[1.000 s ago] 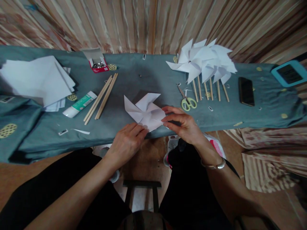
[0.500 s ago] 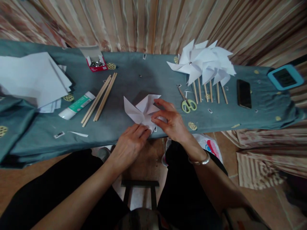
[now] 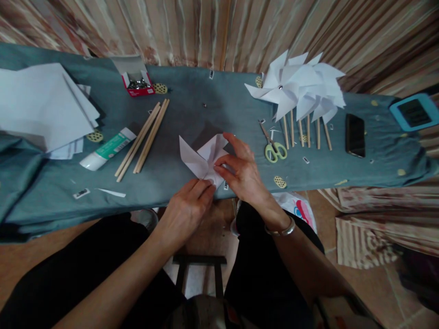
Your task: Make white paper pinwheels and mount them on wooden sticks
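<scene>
A white paper pinwheel (image 3: 196,161) with folded blades lies near the front edge of the cloth-covered table. My left hand (image 3: 189,205) has its fingers closed on the pinwheel's lower blade. At the right side, the thumb and index finger of my right hand (image 3: 245,172) pinch a paper tip close to the pinwheel's centre, and another finger reaches along the upper blade. My right hand hides the right blade. A small metal pin (image 3: 205,105) rests on the cloth beyond the pinwheel.
Left of my hands are wooden sticks (image 3: 144,141), a glue tube (image 3: 108,150), white paper sheets (image 3: 41,107) and a red box (image 3: 140,90) of metal pins. Rightward lie green-handled scissors (image 3: 274,148), several finished pinwheels (image 3: 298,87) on sticks, a phone (image 3: 356,135) and a blue-framed device (image 3: 414,113).
My right hand has moved slightly inward, bringing the pinched paper tip nearer the pinwheel's centre. My left hand keeps its hold. The whole view has shifted a little.
</scene>
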{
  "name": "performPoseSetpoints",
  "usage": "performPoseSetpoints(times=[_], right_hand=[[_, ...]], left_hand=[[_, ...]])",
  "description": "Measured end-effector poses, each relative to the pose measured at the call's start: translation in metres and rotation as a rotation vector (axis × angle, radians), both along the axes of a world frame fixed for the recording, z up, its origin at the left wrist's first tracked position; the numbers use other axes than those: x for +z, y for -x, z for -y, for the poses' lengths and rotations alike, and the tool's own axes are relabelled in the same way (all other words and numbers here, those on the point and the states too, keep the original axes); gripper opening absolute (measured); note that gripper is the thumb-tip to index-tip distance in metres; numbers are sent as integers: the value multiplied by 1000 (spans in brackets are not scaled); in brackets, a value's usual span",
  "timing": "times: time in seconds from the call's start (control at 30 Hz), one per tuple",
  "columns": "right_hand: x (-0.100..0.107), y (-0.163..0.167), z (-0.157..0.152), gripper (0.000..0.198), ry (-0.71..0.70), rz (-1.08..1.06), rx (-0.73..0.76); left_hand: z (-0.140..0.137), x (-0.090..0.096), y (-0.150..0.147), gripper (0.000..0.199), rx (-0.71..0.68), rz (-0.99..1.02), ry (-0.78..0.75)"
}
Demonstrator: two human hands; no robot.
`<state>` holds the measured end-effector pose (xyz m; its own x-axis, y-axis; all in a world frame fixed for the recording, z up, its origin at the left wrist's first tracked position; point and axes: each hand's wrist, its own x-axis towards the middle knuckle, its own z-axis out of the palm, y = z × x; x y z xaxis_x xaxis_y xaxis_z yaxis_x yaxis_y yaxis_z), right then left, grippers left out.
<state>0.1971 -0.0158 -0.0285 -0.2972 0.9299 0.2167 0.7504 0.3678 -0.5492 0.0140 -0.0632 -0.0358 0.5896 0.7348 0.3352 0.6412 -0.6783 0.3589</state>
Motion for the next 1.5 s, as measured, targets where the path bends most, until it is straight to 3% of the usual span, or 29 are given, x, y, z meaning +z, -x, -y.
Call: performPoseSetpoints(times=[0.3, 1.5], right_hand=[[-12, 3, -3, 9, -40, -49, -5], [-17, 6, -3, 15, -119, 3, 10]], left_hand=[[3, 2, -2, 34, 65, 75, 31], [3, -3, -1, 30, 24, -4, 30]])
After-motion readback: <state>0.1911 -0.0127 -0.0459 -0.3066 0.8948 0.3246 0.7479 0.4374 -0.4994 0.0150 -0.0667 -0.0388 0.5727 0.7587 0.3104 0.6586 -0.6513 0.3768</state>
